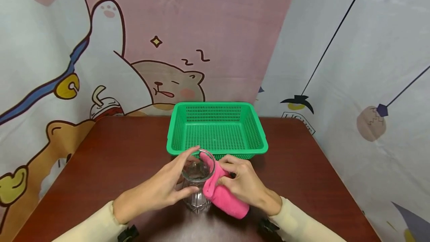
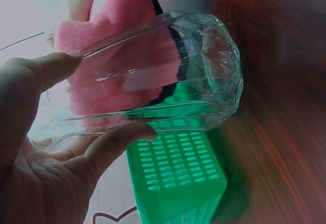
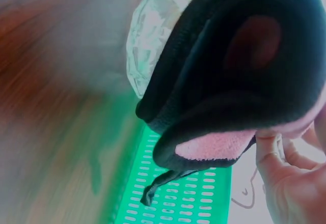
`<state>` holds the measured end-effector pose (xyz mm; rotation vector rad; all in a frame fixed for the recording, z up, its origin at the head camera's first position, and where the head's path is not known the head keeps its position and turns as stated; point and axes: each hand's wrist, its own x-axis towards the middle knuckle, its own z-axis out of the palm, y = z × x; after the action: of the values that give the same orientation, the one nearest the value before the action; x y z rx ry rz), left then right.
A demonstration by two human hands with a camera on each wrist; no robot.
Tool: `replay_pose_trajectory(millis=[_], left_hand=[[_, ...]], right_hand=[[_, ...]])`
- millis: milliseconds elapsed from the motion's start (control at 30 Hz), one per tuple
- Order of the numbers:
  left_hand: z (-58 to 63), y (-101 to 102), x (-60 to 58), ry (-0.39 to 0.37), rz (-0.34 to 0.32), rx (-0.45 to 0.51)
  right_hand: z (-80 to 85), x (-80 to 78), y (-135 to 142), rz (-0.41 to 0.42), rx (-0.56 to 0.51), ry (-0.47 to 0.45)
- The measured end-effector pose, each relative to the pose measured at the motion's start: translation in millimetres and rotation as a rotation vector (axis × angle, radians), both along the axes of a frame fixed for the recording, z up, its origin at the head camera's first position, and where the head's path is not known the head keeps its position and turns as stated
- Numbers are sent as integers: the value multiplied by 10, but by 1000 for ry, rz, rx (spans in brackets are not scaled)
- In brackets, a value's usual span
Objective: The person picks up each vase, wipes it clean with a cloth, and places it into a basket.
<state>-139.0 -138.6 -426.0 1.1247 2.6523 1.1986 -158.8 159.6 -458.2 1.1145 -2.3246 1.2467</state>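
A clear ribbed glass jar (image 1: 197, 199) stands or hovers upright over the table's near middle, its round mouth facing up. Around its upper part, my left hand (image 1: 161, 188) holds it between thumb and fingers. My right hand (image 1: 243, 182) pinches a folded pink cloth (image 1: 231, 201) at the jar's right side, with part of the cloth up at the rim. In the left wrist view, pink fabric shows through the glass jar (image 2: 219, 66). The right wrist view shows the cloth's black edging (image 3: 170, 145) and a dark, open fold, with a short black loop hanging from it.
Just beyond the hands sits a green perforated plastic basket (image 1: 171, 137), nothing visible inside it. The reddish-brown wooden table (image 1: 121, 152) ends at a cartoon-printed fabric backdrop (image 1: 231, 47). Dark straps or devices sit at both wrists.
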Motion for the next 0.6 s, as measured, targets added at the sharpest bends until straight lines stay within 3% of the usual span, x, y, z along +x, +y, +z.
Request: replay_pose_trajectory(millis=[267, 600], left_hand=[[9, -11, -15, -10, -21, 21], [26, 5, -24, -11, -31, 19]], right_hand=[[47, -3, -29, -1, -50, -5], [93, -8, 29, -6, -128, -100]])
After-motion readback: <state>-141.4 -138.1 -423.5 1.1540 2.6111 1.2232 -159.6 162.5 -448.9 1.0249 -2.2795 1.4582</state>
